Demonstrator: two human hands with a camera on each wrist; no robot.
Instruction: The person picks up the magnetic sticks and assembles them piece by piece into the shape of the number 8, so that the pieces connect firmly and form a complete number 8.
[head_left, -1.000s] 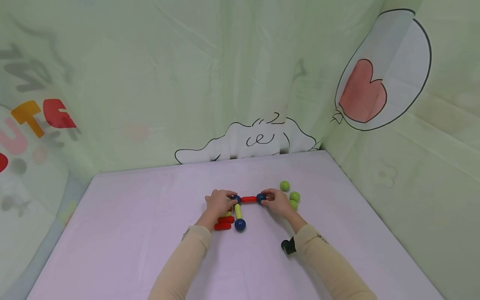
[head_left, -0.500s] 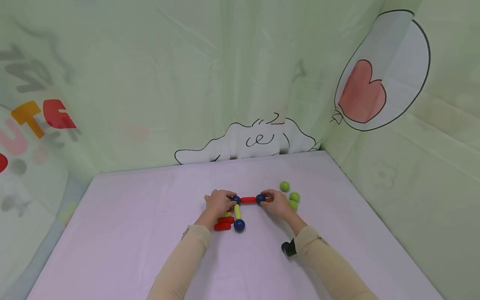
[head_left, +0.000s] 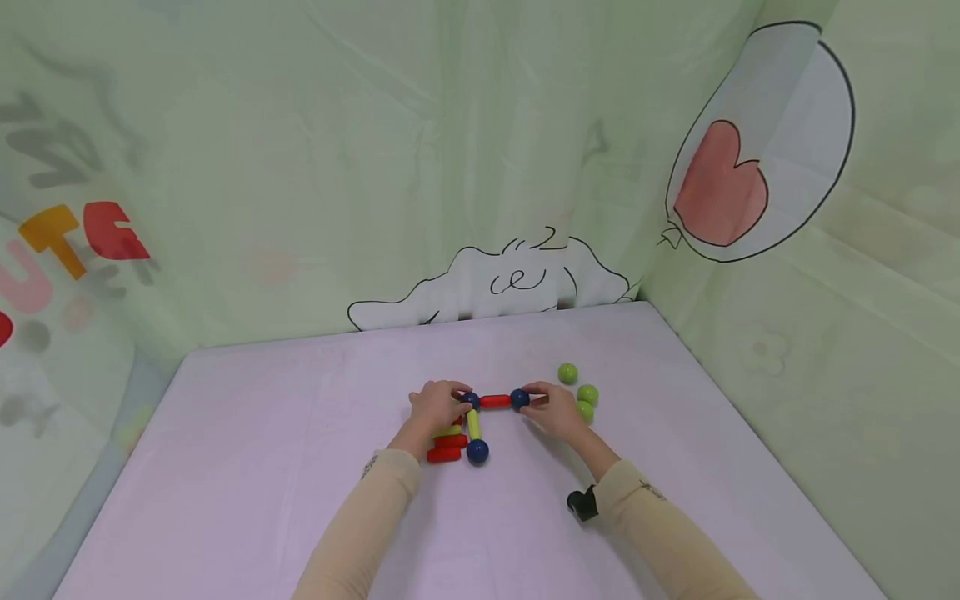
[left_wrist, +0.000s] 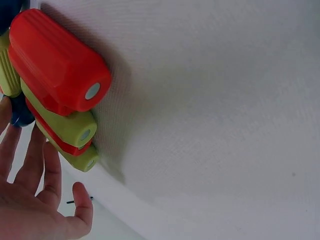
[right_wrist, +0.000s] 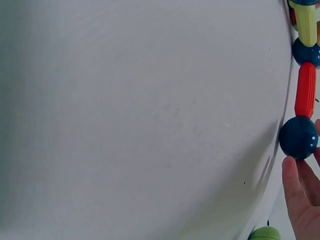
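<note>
Two blue balls are joined by a red magnetic rod. My left hand pinches the left blue ball between thumb and fingers. With thumb and fingertips, my right hand holds the right blue ball. From the left ball a yellow-green rod runs toward me to a third blue ball. Beside my left hand lie several loose rods, among them a red rod and a yellow-green rod, with pale metal discs at their ends.
Three green balls lie right of my right hand, the farthest green ball apart from the others. A black object shows at my right sleeve. The table meets printed curtains behind and on the right.
Both hands keep their hold on the blue balls. The joined pieces look almost unmoved; the view shifts slightly. My right sleeve and the black object move slightly toward me.
</note>
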